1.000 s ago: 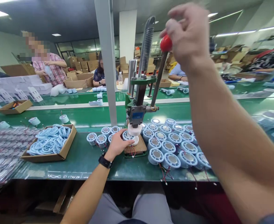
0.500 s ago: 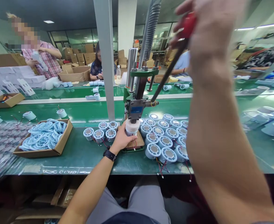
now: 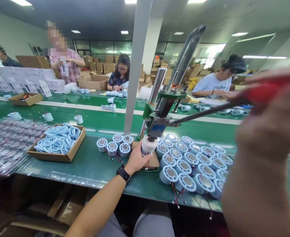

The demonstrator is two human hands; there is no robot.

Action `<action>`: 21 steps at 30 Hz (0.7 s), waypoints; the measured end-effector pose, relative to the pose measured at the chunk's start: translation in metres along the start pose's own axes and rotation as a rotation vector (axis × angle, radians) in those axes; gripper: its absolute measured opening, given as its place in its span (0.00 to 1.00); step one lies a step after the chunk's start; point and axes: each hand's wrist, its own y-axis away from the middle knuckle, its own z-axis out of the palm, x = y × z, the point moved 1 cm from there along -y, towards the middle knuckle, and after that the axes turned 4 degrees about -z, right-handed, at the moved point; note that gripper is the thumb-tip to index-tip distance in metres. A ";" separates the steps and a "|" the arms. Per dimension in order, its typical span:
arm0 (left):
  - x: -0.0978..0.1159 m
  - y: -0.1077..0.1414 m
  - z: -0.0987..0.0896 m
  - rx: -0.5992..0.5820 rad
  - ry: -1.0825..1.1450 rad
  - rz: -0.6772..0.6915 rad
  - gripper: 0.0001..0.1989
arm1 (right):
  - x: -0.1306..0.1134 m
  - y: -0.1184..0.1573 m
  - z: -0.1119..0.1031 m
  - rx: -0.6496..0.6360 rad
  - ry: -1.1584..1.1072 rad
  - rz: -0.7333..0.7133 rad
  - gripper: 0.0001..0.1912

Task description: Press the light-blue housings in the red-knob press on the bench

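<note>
My left hand (image 3: 137,158), with a black watch at the wrist, is wrapped round a small motor part under the white press head (image 3: 149,144) of a green hand press (image 3: 158,126). My right hand (image 3: 270,98), blurred, grips the red knob at the end of the press lever (image 3: 209,108), at the upper right. Red wires hang from the part near my left thumb. Several light-blue round motors (image 3: 184,167) stand close together right of the press. A smaller group of them (image 3: 112,148) stands to its left.
A cardboard box (image 3: 73,148) of light-blue rings lies at the left, beside a wrapped stack of parts (image 3: 9,141). Behind runs a green conveyor (image 3: 105,121), with a grey post (image 3: 135,65) in front. People sit and stand beyond it.
My right hand has brought the lever down from a steep angle to nearly level. My left hand still holds the part under the press head. The camera view has shifted and tilted.
</note>
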 end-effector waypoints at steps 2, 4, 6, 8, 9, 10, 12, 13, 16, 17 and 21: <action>0.003 0.006 0.000 0.016 -0.004 0.024 0.38 | 0.015 -0.051 0.032 -0.107 -0.076 0.016 0.20; 0.007 0.015 -0.003 0.051 -0.057 0.071 0.38 | 0.020 -0.064 0.054 -0.202 -0.070 0.067 0.19; 0.012 0.026 -0.013 0.102 -0.202 0.135 0.35 | 0.019 -0.034 0.064 -0.141 -0.070 0.089 0.22; 0.015 0.037 -0.033 0.173 -0.432 0.175 0.30 | 0.014 0.030 0.065 0.000 -0.119 0.144 0.26; 0.014 0.042 -0.046 0.213 -0.560 0.171 0.29 | 0.011 0.069 0.065 0.031 -0.137 0.204 0.28; 0.013 0.046 -0.060 0.249 -0.684 0.151 0.29 | 0.008 0.109 0.067 0.027 -0.134 0.281 0.31; 0.006 0.053 -0.086 0.282 -0.885 0.078 0.29 | 0.005 0.178 0.075 -0.084 -0.094 0.456 0.40; 0.002 0.056 -0.097 0.270 -0.959 0.050 0.29 | 0.004 0.204 0.081 -0.152 -0.074 0.546 0.44; -0.006 0.064 -0.112 0.215 -1.101 0.036 0.26 | 0.008 0.240 0.099 -0.271 -0.067 0.767 0.48; -0.007 0.066 -0.111 0.209 -1.132 0.040 0.25 | 0.009 0.241 0.104 -0.261 -0.081 0.810 0.48; 0.002 0.078 -0.103 0.199 -1.190 0.028 0.25 | 0.001 0.234 0.104 -0.141 -0.050 0.812 0.46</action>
